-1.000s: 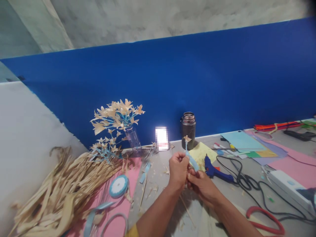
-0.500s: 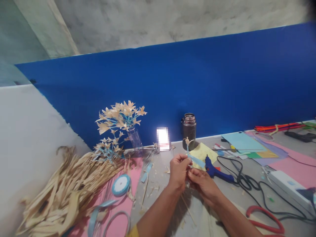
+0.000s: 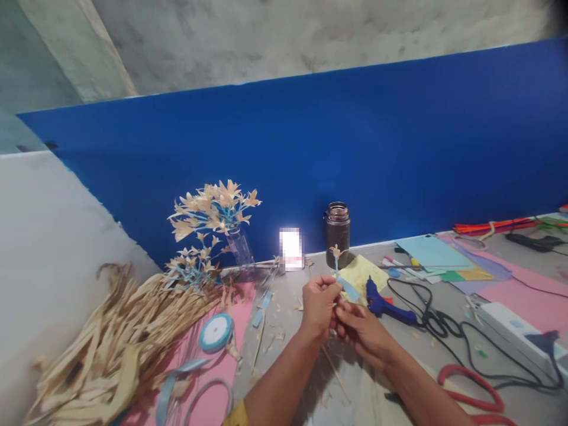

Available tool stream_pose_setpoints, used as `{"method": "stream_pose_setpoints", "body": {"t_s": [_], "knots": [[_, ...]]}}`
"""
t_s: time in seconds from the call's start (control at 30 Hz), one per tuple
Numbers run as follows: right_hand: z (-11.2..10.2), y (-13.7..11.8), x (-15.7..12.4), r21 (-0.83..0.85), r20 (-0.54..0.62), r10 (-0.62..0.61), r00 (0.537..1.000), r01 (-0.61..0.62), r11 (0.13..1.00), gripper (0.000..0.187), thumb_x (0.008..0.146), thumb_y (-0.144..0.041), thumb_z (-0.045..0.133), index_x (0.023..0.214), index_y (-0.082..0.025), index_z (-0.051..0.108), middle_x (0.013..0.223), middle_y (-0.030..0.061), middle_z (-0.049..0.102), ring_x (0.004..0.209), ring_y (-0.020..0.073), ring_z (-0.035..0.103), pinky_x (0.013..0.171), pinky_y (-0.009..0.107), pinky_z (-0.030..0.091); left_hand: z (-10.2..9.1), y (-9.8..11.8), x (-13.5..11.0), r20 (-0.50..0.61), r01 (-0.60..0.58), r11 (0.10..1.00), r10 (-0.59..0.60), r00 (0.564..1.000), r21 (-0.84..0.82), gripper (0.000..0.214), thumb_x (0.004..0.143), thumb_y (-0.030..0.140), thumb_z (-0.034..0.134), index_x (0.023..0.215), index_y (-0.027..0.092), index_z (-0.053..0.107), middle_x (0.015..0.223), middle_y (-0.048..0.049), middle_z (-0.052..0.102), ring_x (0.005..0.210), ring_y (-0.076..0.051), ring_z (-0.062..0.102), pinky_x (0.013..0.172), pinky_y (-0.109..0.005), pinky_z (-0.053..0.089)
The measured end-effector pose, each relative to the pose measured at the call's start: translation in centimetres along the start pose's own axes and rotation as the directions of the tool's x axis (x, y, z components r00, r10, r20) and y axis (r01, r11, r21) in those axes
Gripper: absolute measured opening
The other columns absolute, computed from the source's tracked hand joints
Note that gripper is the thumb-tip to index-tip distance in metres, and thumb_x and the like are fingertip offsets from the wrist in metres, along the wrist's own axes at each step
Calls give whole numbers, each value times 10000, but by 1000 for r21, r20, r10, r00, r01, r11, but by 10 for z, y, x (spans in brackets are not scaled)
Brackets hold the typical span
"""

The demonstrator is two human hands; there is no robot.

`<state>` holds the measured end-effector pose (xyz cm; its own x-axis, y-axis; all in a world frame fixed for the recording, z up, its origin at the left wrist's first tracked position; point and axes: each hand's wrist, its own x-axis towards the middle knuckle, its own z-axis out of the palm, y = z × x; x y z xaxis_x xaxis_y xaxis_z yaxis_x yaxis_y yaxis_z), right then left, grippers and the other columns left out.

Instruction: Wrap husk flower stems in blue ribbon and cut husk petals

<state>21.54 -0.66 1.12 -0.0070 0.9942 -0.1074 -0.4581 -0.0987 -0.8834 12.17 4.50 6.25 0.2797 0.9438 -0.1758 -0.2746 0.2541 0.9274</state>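
My left hand (image 3: 320,303) pinches the stem of a small pale craft flower (image 3: 336,252), which stands upright above the fingers. A light blue ribbon strip (image 3: 349,289) sticks out to the right from the stem at the left fingertips. Just below, my right hand (image 3: 361,327) is closed with thumb and fingers together, close against the left fingers; the lower stem it seems to grip is mostly hidden. Right of the hands lies a blue glue gun (image 3: 390,305) by a yellow paper sheet (image 3: 368,273).
Dried husks (image 3: 89,349) and a ribbon roll (image 3: 216,332) lie left. Finished flowers fill a clear vase (image 3: 240,248) behind. A dark flask (image 3: 338,234) stands at the blue partition (image 3: 284,142). Cables, a power strip (image 3: 515,331) and red-handled scissors (image 3: 474,378) occupy the right.
The blue ribbon strip now slopes more steeply downward and looks shorter beside the stem. Both hands stay nearly in place, and the whole view has shifted slightly.
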Motion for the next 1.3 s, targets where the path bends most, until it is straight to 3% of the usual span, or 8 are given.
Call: {"method": "stream_pose_setpoints", "body": {"t_s": [0.17, 0.4, 0.67, 0.83, 0.93, 1.07, 1.17, 1.3], "knots": [[-15, -19, 4, -278, -192, -181, 965, 124, 953, 419, 634, -544, 832, 674, -152, 690, 490, -48, 488, 466, 80, 374, 463, 224, 262, -3, 3, 5, 41, -107, 992, 111, 993, -73, 299, 547, 272, 818, 691, 157, 583, 442, 54, 529, 358, -56, 405, 399, -193, 320], [-21, -40, -1, -165, -280, -295, 913, 257, 952, 529, 699, -631, 751, 967, -175, 745, 719, 21, 646, 566, 129, 499, 507, 248, 370, 1, -4, -2, 88, -97, 993, 90, 992, 74, 216, 554, 232, 793, 612, 148, 603, 465, 41, 547, 364, -58, 422, 419, -206, 294], [-24, -43, 0, -128, -331, -333, 883, 307, 943, 436, 632, -558, 828, 619, -195, 589, 527, -58, 430, 497, 90, 316, 460, 229, 228, -5, 0, -3, -38, -205, 961, 216, 976, 183, 189, 581, 254, 782, 620, 146, 631, 430, 37, 538, 379, -74, 432, 428, -211, 283], [-26, -43, -2, -25, -208, -346, 915, 349, 937, 472, 740, -600, 734, 618, -212, 494, 534, -65, 374, 490, 90, 258, 458, 235, 176, -30, 21, -9, 36, -117, 990, 120, 992, -75, 260, 566, 268, 834, 641, 141, 620, 436, 63, 502, 383, -40, 377, 504, -224, 367], [-26, -35, -5, -270, -47, -382, 923, 357, 894, 506, 870, -591, 589, 564, -212, 449, 501, -55, 367, 485, 104, 293, 487, 256, 234, -44, 26, -20, 70, -73, 985, 85, 994, -156, 282, 579, 266, 860, 645, 138, 618, 412, 82, 455, 387, -28, 346, 529, -221, 383], [-22, -21, -6, -674, 170, -356, 919, 372, 638, 342, 819, -426, 674, 582, -204, 566, 628, 2, 573, 603, 155, 500, 592, 282, 371, -54, 30, -33, 83, -11, 950, 39, 996, -311, 321, 551, 244, 896, 673, 131, 621, 549, 33, 600, 407, -7, 348, 541, -208, 389], [-17, -16, -6, -783, 169, -404, 899, 371, 499, 209, 802, -392, 666, 687, -218, 682, 728, 25, 658, 687, 196, 582, 665, 306, 422, -56, 29, -39, 140, 90, 896, -32, 990, -435, 367, 511, 239, 919, 686, 130, 615, 714, -10, 692, 422, 12, 348, 554, -200, 397], [-16, -20, -7, -780, 15, -414, 910, 270, 565, 377, 855, -507, 566, 653, -214, 691, 634, 30, 647, 631, 206, 582, 629, 308, 433, -54, 15, -42, 158, 96, 930, -42, 987, -355, 343, 535, 256, 888, 661, 135, 593, 655, -14, 672, 404, -4, 355, 528, -208, 379]]}}
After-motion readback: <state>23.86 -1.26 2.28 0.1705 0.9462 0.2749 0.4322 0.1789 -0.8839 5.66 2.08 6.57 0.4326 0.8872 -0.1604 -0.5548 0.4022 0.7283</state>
